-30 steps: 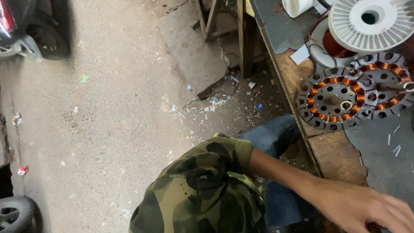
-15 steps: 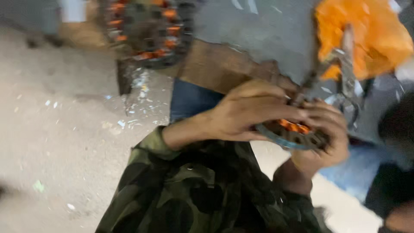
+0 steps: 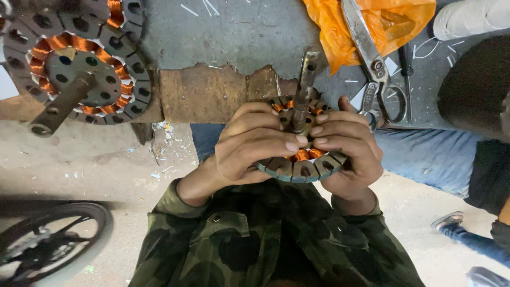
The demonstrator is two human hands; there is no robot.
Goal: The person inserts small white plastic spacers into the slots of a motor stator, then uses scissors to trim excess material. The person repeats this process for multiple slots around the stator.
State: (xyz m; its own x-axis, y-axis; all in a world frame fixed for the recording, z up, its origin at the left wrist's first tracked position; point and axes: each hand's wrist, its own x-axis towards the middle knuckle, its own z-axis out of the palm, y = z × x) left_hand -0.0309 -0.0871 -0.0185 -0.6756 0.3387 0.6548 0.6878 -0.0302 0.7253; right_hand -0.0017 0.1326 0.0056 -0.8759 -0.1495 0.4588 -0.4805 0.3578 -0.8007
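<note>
Camouflage sleeves fill the near edge, both arms raised toward the middle. Left hand and right hand are clasped around a round motor stator, fingertips meeting over its top, apparently to keep it steady. It sits held in the air just short of the surface, tilted toward the wearer, its shaft pointing to twelve o'clock and its copper windings showing between the fingers. At three o'clock another person's denim leg sits close by. Farther off, at one o'clock, large scissors rest partly on an orange plastic bag. At ten o'clock a second wound stator lies flat on the surface, its shaft angled outward. A wheel stands on the floor at eight o'clock.
</note>
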